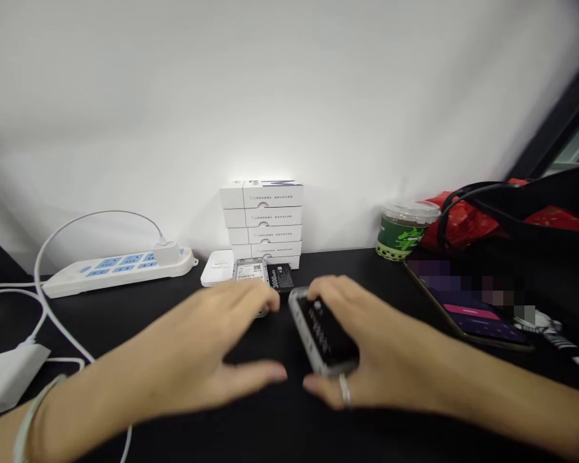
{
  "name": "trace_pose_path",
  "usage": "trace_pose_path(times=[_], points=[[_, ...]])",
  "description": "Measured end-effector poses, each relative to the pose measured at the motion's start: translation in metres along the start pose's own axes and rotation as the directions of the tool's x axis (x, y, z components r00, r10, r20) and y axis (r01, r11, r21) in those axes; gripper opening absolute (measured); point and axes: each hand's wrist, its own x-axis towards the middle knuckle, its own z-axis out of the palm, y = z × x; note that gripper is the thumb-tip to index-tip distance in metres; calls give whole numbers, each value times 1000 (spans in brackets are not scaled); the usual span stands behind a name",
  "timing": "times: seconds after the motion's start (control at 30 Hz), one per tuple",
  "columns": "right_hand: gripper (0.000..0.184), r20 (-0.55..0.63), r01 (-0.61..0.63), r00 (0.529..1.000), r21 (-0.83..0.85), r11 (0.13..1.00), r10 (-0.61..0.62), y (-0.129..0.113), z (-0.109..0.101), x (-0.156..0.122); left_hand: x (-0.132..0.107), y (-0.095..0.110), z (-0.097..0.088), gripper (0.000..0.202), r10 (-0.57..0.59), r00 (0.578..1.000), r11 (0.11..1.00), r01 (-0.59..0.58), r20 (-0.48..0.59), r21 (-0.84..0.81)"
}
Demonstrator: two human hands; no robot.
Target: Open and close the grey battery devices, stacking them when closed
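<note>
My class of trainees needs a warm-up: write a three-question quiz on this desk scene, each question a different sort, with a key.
1. Multiple choice: which hand is gripping the black-faced device?
A) left
B) right
C) neither

2. True or false: in the picture, the green-labelled cup stands to the right of the stack of white boxes.

3. Fill in: the white plug, with a cable running from it, is seated in the ____.

Key:
1. B, the right hand.
2. True.
3. Power strip.
</note>
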Motion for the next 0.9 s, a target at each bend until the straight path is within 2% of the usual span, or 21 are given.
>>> trace_pose_path(times=[0.07, 0.13, 0.2, 0.3, 0.37, 0.47, 0.57, 0.67, 0.73, 0.8, 0.87, 0.9], points=[[64, 44, 66, 997, -11, 998, -66, -21, 14, -8, -6, 19, 7, 53, -59, 986, 995, 70, 156, -70], [63, 50, 93, 995, -52, 994, -90, -31, 28, -10, -12, 30, 18, 69, -92, 979, 995, 99, 184, -32], [57, 18, 114, 993, -100, 988, -113, -32, 38, -8, -17, 34, 27, 75, -131, 976, 991, 135, 175, -9], [45, -37, 155, 986, -136, 978, -161, -29, 46, 0, -20, 32, 36, 68, -200, 969, 977, 208, 147, -41], [39, -37, 172, 983, -115, 978, -178, -30, 48, 6, -20, 32, 40, 57, -231, 958, 967, 246, 170, -71], [41, 29, 153, 988, 24, 988, -153, -33, 42, 14, -19, 32, 45, 42, -245, 950, 961, 264, 195, -77], [46, 12, 73, 997, 246, 967, -78, -34, 25, 16, -18, 32, 41, 42, -168, 981, 983, 174, 96, -64], [51, -38, 27, 999, 526, 850, -9, -29, 3, 13, -13, 26, 26, 53, -112, 994, 992, 111, -13, -62], [47, 30, -20, 1000, 690, 724, -2, -24, -8, 14, -7, 19, 14, 61, -123, 991, 989, 118, -52, -84], [47, 73, -76, 997, 826, 558, 28, -16, -14, 20, -2, 7, 4, 68, -136, 988, 986, 127, -76, -104], [46, 10, -73, 987, 913, 400, 157, -6, -16, 32, 4, -9, -1, 67, -152, 983, 985, 141, -102, -103], [46, -10, -79, 970, 933, 352, 243, 1, -15, 39, 6, -18, -3, 65, -168, 979, 983, 156, -116, -99]])
